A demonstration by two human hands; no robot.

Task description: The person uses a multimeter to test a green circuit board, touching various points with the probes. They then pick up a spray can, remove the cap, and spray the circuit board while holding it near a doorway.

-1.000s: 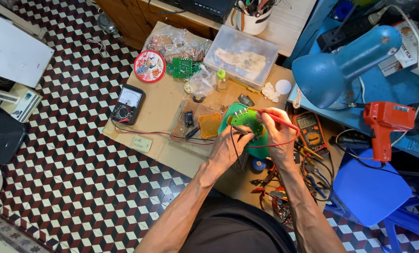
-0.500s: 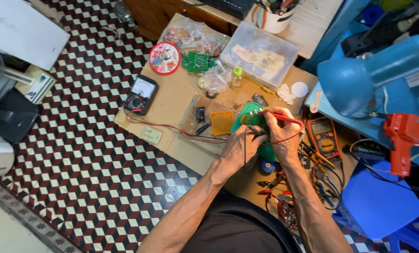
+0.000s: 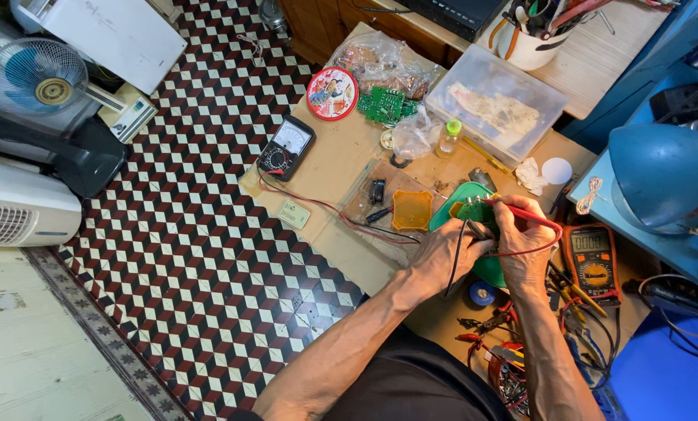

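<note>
Head view looks down on a low wooden work table (image 3: 329,168) set over a red, white and black patterned tile floor (image 3: 201,234). The left hand (image 3: 446,253) is closed around a black test probe (image 3: 474,231), its lead looping down past the wrist, with the tip lying against a small green circuit board (image 3: 475,210). The right hand (image 3: 520,234) is pinched on a red test probe (image 3: 520,209) whose tip meets the same board near its upper edge. The board sits at the table's right side, on top of a green dish (image 3: 450,209), just beside an orange tray (image 3: 411,209). An orange digital multimeter (image 3: 595,261) lies just right of the right hand, red and black leads trailing around it. Farther left on the table rests a black analog meter (image 3: 285,146), with a round red tin (image 3: 332,93), a second green circuit board (image 3: 386,105) and a clear plastic box (image 3: 496,105) near the far edge. A blue desk lamp (image 3: 661,175) leans in from the right.
</note>
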